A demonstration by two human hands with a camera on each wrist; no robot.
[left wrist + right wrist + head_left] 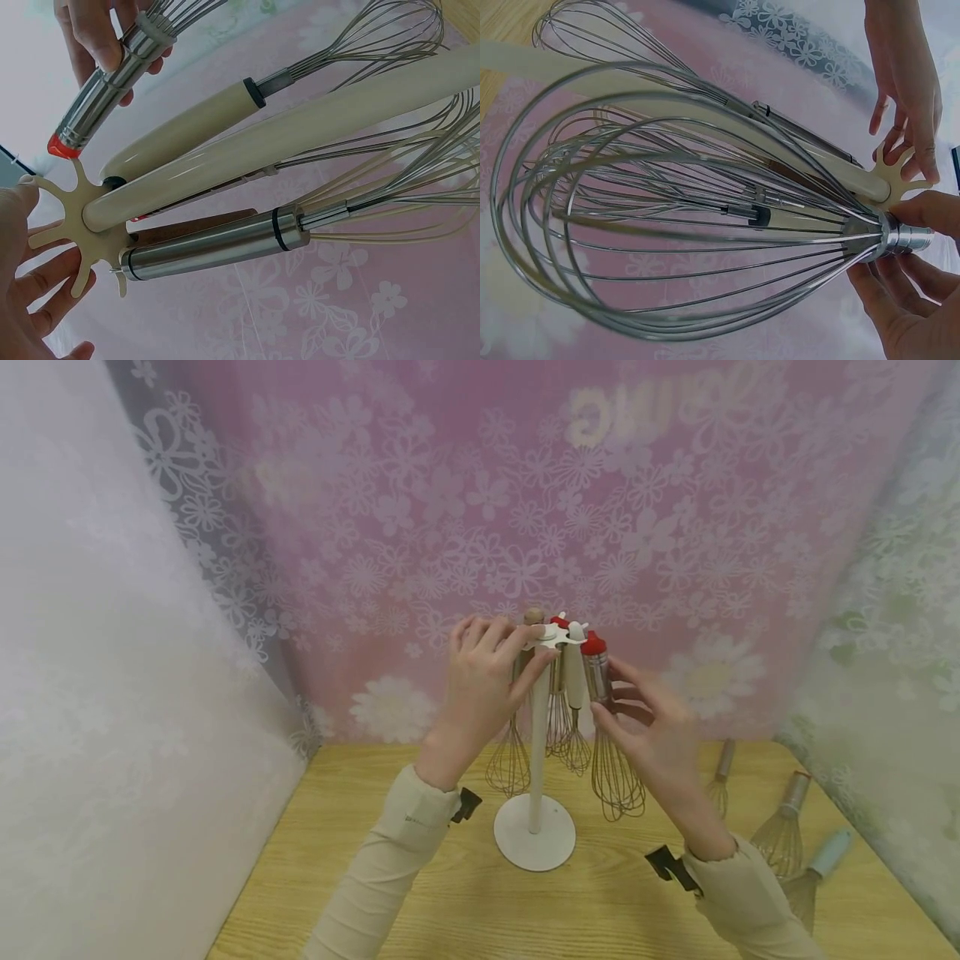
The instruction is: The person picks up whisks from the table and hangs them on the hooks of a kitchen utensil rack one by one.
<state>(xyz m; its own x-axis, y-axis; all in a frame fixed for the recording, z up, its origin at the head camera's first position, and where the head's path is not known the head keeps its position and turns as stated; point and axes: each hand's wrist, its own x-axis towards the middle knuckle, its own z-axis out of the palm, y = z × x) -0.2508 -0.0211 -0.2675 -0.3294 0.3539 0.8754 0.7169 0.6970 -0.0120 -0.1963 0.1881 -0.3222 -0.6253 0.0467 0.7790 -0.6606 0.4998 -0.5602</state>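
Observation:
A white whisk stand [537, 752] with a star-shaped hook top rises from a round base. My left hand [486, 662] holds that top between thumb and fingers. In my right hand [658, 722] is a steel whisk [597, 677] with a red handle end, gripped by its handle with the wires downward. Its red end is close beside one hook; whether it hangs there I cannot tell. Several whisks hang from other hooks, among them a cream-handled whisk [184, 131] and a steel-handled whisk [214, 244]. The right wrist view shows the held whisk's wires [682, 244] up close.
On the wooden table [450, 910], right of the stand, lie a small whisk [724, 760], a steel-handled whisk [797, 793] and one with a light blue handle [831, 853]. A pink flowered backdrop [450, 527] stands behind, with panels at both sides.

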